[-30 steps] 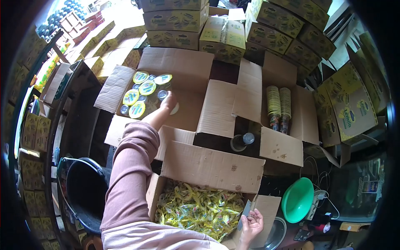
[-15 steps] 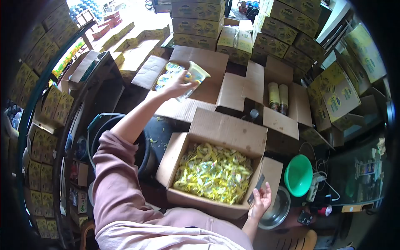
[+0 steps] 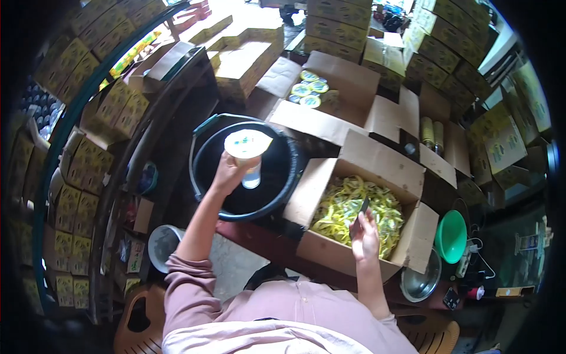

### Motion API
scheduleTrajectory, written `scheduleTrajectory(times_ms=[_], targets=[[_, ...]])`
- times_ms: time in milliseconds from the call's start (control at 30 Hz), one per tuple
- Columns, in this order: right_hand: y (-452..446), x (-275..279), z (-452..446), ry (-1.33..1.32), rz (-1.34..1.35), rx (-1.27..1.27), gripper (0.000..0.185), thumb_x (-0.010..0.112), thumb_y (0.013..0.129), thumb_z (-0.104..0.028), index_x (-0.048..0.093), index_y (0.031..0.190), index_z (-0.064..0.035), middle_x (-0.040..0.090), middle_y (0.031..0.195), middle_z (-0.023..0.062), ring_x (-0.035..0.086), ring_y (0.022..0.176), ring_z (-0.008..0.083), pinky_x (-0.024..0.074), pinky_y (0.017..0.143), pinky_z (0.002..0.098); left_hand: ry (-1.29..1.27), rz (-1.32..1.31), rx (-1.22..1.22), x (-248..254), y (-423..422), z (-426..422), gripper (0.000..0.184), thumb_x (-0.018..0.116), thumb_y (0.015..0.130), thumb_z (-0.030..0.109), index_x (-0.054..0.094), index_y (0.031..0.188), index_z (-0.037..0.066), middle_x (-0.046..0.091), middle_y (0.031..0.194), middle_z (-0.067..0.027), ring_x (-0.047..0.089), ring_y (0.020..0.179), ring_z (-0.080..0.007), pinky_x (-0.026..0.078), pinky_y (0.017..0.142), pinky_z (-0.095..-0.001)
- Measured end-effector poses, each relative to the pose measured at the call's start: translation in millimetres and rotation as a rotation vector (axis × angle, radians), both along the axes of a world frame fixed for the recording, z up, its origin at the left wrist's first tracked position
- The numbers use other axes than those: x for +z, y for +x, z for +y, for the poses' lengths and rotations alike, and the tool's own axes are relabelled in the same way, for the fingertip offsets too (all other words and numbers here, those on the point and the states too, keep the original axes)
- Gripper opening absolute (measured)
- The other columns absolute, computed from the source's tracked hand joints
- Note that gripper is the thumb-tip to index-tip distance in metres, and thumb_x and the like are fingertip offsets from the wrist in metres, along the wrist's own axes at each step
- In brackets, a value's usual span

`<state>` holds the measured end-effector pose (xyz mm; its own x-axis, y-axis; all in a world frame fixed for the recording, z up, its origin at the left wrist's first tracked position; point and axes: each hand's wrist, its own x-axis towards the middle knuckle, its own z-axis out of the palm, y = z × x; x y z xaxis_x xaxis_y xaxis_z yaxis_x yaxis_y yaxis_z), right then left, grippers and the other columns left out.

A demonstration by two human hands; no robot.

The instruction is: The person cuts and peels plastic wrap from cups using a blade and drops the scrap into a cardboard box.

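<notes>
My left hand is wrapped round a clear plastic cup with a wide white and yellow film lid. The cup is over a black bucket; I cannot tell whether it touches anything inside. A dark, flat, narrow tool, possibly a blade, is held by my right hand. That hand is above a cardboard box filled with yellow strips. Several cups with printed lids stand in another open carton farther back.
To the right are a green bowl and a metal basin. Rolls of film stand in a carton at the back right. Stacked cartons line the back. A pale bucket and an orange chair are at left.
My left hand has brought the cup from the carton at the back to over the black bucket. My right hand with the dark tool has risen over the box of strips. The view has turned left.
</notes>
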<state>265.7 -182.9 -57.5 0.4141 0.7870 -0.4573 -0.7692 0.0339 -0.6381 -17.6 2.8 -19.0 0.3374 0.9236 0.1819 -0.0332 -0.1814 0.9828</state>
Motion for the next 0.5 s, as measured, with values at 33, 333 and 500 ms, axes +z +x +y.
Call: scheduleTrajectory(times_ms=[33, 333, 500], targets=[[-13, 9, 13, 0.064, 0.014, 0.028, 0.030, 0.054, 0.081, -0.001, 0.047, 0.109, -0.0097, 0.057, 0.083, 0.0019, 0.056, 0.073, 0.0092, 0.0476, 0.063, 0.0225, 0.064, 0.104, 0.071, -1, -5, -3, 0.046, 0.066, 0.071, 0.008, 0.046, 0.112, 0.001, 0.057, 0.105, -0.0089, 0.057, 0.090, -0.0154, 0.046, 0.081, -0.0287], [-107, 54, 98, 0.347, -0.723, 0.322, 0.027, 0.063, 0.074, 0.004, 0.058, 0.100, -0.0033, 0.058, 0.084, 0.0018, 0.055, 0.075, 0.0073, 0.0456, 0.068, 0.0203, 0.213, -0.005, 0.090, -48, -22, 8, 0.059, 0.075, 0.059, 0.004, 0.043, 0.109, 0.005, 0.054, 0.099, -0.0043, 0.052, 0.094, -0.0121, 0.041, 0.087, -0.0269], [-119, 84, 123, 0.586, -1.545, 0.446, 0.029, 0.062, 0.069, 0.004, 0.062, 0.096, -0.0075, 0.058, 0.076, 0.0086, 0.058, 0.067, 0.0156, 0.0467, 0.061, 0.0253, 0.265, 0.040, 0.000, -37, -26, 6, 0.060, 0.079, 0.055, 0.008, 0.046, 0.105, 0.005, 0.055, 0.098, -0.0039, 0.052, 0.092, -0.0111, 0.041, 0.085, -0.0260]])
